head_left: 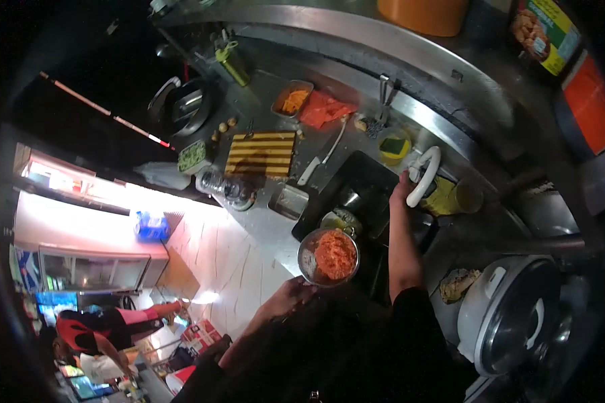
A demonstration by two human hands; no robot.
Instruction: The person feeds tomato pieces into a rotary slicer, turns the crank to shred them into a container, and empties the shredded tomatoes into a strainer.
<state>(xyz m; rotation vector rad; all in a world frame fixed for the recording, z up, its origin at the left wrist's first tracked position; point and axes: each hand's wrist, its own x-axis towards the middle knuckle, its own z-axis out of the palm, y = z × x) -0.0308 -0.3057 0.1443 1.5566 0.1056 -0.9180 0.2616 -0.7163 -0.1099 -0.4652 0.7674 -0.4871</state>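
Observation:
Grated orange-red food, much like carrot, fills a round metal strainer [305,260]. My left hand [290,295] is closed on the strainer's near rim, holding it over the front edge of the black sink [363,176]. My right hand [401,189] reaches across the sink, its fingers closed at the base of the white curved faucet [429,176]; the fingertips are partly hidden. Just beyond the strainer, a small pot [341,220] sits in the sink. A yellow-green sponge [394,146] rests in a container beside the faucet.
Left of the sink are a knife [310,170], a metal tray [289,201], a striped cutting board [260,154] and a plastic bottle [227,189]. Farther back, a container of orange shreds [293,101] stands by a red plastic bag [326,109]. A large lidded cooker [511,316] stands right. Another person [114,329] is lower left.

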